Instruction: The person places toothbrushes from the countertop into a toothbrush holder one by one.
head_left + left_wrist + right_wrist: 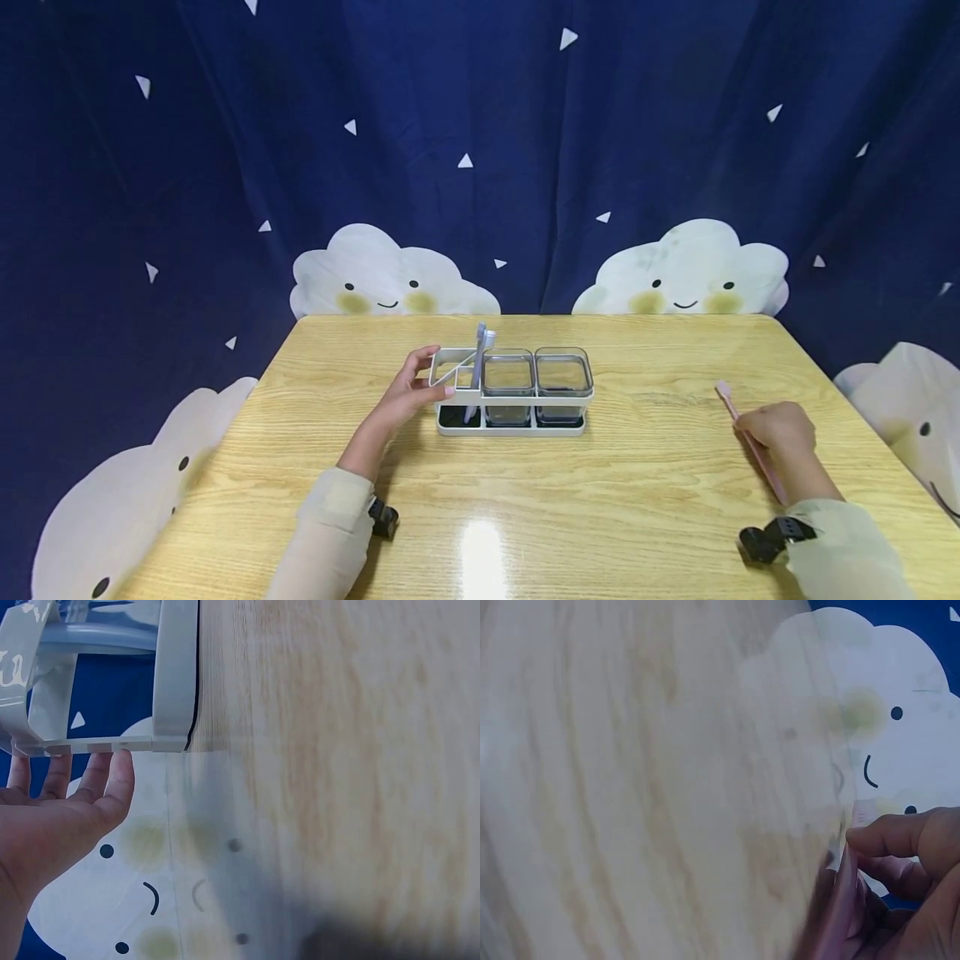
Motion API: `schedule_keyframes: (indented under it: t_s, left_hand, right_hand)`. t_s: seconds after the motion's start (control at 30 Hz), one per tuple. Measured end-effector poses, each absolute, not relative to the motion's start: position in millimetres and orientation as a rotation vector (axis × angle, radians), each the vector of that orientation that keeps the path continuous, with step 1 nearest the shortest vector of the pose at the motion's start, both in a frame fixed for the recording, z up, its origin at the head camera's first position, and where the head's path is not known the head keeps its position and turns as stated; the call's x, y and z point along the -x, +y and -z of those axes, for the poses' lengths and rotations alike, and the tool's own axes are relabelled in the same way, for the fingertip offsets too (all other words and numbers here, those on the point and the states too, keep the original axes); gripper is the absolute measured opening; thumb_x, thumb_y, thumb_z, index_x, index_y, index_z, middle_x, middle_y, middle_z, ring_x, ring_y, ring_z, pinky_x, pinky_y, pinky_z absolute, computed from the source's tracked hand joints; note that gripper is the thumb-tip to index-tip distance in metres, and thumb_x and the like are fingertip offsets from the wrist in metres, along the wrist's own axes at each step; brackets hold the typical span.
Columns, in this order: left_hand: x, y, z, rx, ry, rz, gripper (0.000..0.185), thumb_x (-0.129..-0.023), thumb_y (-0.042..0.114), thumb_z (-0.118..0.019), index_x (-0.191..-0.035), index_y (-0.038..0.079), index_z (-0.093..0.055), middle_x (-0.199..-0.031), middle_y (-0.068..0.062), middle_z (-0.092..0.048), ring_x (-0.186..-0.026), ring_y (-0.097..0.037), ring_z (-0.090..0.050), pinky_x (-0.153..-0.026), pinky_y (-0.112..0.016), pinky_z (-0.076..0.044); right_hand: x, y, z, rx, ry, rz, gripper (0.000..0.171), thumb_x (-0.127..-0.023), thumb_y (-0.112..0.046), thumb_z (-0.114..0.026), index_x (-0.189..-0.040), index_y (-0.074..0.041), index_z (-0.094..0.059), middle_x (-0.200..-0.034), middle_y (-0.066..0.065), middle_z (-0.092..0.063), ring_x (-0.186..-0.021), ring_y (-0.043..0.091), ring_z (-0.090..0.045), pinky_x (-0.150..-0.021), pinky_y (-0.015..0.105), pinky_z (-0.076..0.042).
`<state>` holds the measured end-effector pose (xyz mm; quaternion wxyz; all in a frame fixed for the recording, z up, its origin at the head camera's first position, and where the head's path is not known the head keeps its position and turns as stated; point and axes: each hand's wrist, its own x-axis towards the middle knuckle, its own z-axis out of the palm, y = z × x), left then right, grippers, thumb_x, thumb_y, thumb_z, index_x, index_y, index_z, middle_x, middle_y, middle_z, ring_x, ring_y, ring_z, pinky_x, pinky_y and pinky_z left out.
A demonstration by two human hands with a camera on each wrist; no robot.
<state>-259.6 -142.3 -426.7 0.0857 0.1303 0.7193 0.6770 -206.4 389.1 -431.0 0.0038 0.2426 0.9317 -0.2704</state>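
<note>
A white toothbrush holder [510, 400] stands on the table, its upper frame set above a base with dark pads. My left hand [411, 387] grips its left end, thumb along the front rim, fingers at the side and back. In the left wrist view, fingertips [121, 761] touch the holder's end [97, 745]. A blue-grey toothbrush [477, 367] stands upright in the holder, beside two clear cups [508, 385] in the other openings. Far to the right, my right hand [780, 429] pinches a pink toothbrush [840, 900] by its handle, head pointing away, close over the tabletop.
The wooden table [645, 483] ends at a back edge against a dark blue curtain [525, 167] with clouds and white triangles. Wrist cameras [384, 518] sit on both forearms. A bright glare spot lies on the table's front part.
</note>
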Motion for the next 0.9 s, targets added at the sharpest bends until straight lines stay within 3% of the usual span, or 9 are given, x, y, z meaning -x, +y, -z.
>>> schedule_keyframes:
  t_s: [0.2,0.3,0.5,0.63,0.9]
  left_hand:
    - [259,-141,429,-0.392,2.165,-2.026,0.077,-0.079,0.011,-0.073,-0.142,0.015,-0.030,-0.134,-0.018,-0.034,-0.099,-0.028,-0.046,-0.080,-0.035,-0.043]
    - [256,-140,425,-0.369,2.170,-2.013,0.077,-0.078,0.012,-0.073,-0.142,0.016,-0.031,-0.134,-0.017,-0.034,-0.100,-0.028,-0.046,-0.081,-0.035,-0.043]
    - [240,-138,399,-0.386,2.163,-1.975,0.075,-0.082,0.005,-0.067,-0.144,0.007,-0.025,-0.137,-0.023,-0.030,-0.098,-0.025,-0.045,-0.080,-0.033,-0.042]
    - [240,-138,399,-0.393,2.161,-1.978,0.075,-0.082,0.005,-0.067,-0.144,0.007,-0.025,-0.136,-0.024,-0.030,-0.097,-0.025,-0.044,-0.080,-0.032,-0.042]
    - [240,-138,399,-0.386,2.169,-1.977,0.075,-0.082,0.005,-0.067,-0.144,0.007,-0.026,-0.136,-0.024,-0.030,-0.098,-0.025,-0.044,-0.080,-0.032,-0.042]
  right_hand:
    - [201,388,422,-0.758,2.870,1.112,0.022,-0.076,-0.022,-0.063,-0.064,-0.004,-0.067,-0.058,0.004,-0.053,-0.058,0.023,-0.049,-0.049,0.030,-0.040]
    - [199,387,415,-0.758,2.796,1.263,0.024,-0.080,-0.022,-0.061,-0.063,-0.005,-0.067,-0.051,-0.001,-0.051,-0.049,0.016,-0.047,-0.046,0.030,-0.039]
    - [197,385,406,-0.764,2.695,1.487,0.020,-0.081,-0.017,-0.061,-0.066,-0.007,-0.069,-0.052,-0.002,-0.054,-0.047,0.013,-0.048,-0.044,0.029,-0.041]
    - [197,386,404,-0.751,2.714,1.516,0.018,-0.080,-0.015,-0.061,-0.067,-0.008,-0.069,-0.053,-0.003,-0.056,-0.048,0.011,-0.049,-0.044,0.028,-0.043]
    - [197,382,400,-0.674,2.762,1.491,0.017,-0.086,-0.020,-0.060,-0.082,-0.007,-0.070,-0.062,-0.009,-0.061,-0.058,0.005,-0.053,-0.052,0.028,-0.045]
